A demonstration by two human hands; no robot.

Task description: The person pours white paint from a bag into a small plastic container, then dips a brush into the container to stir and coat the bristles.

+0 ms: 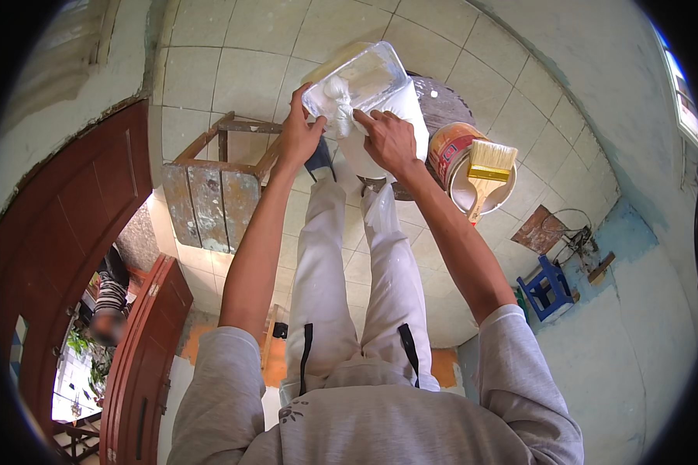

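A rectangular clear plastic tub, smeared white inside, is tilted in front of me. My left hand grips its near left side, thumb toward the knotted white plastic bag bunched at the tub's near edge. On the bag's right side my right hand is closed, fingertips pinching the white plastic. Below and right of the tub shows a larger smooth white body. Whether it is part of the same bag or a separate container, I cannot tell.
Right of my hands stands a paint bucket with a wide paintbrush across its top. Behind is a round worn stool top. A paint-stained wooden stool stands left, a blue plastic stool right. Another person is beyond the open door.
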